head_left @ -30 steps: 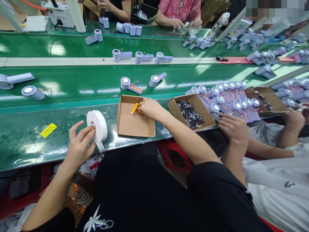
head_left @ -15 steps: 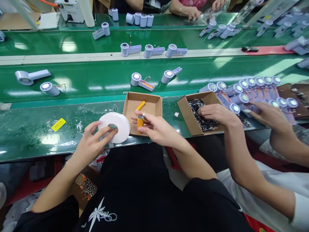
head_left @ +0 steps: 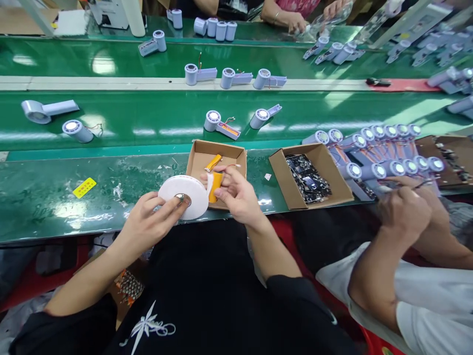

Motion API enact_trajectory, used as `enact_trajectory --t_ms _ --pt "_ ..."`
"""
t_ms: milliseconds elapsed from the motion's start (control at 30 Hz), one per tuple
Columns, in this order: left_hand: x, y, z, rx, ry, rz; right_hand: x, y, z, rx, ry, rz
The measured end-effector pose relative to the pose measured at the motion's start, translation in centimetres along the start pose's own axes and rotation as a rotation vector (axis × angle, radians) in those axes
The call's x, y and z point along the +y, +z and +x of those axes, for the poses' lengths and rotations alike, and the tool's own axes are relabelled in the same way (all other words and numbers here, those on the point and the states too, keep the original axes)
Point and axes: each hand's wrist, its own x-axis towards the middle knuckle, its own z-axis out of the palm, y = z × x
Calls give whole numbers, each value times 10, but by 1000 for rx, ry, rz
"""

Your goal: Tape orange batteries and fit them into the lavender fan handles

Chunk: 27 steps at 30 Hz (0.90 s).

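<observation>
My left hand (head_left: 148, 224) grips a white roll of tape (head_left: 185, 196), a finger through its core. My right hand (head_left: 234, 193) pinches an orange cylindrical battery (head_left: 215, 186) upright beside the roll, and the tape's free end touches the battery. Both hands hover over the near edge of the green bench, in front of a shallow cardboard tray (head_left: 199, 157). A second orange battery (head_left: 213, 162) lies in that tray.
A cardboard box of black circuit boards (head_left: 308, 175) sits to the right. A co-worker's hands (head_left: 402, 209) work near rows of lavender fan bodies (head_left: 384, 148). More fan parts (head_left: 221, 123) lie on the green conveyor. A yellow label (head_left: 84, 188) lies at the left.
My right hand lifted a battery out of the tray and brought it to the tape roll. My left hand raised the roll and turned it flat. The co-worker's hands left the box.
</observation>
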Motion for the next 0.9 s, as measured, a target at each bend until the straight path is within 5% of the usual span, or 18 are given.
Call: enact_trajectory --t_ms 67,133,267,367,467,700,900 --pt "15 7 2 20 -78 -51 19 18 -7 310 -93 197" --pt "34 13 1 36 -133 -164 26 24 -12 466 -104 282" --pt "60 8 -16 77 -149 -529 -5 -15 -16 188 47 290" --pt "50 -1 -37 72 -275 -456 -32 -45 -25 277 -91 257" --pt "38 2 -40 45 -359 -319 -29 -41 -34 330 -246 238" --pt "69 18 25 33 -145 -385 9 -12 -42 436 -428 292" --pt "88 33 55 -8 -38 -391 6 -33 -47 387 -283 268"
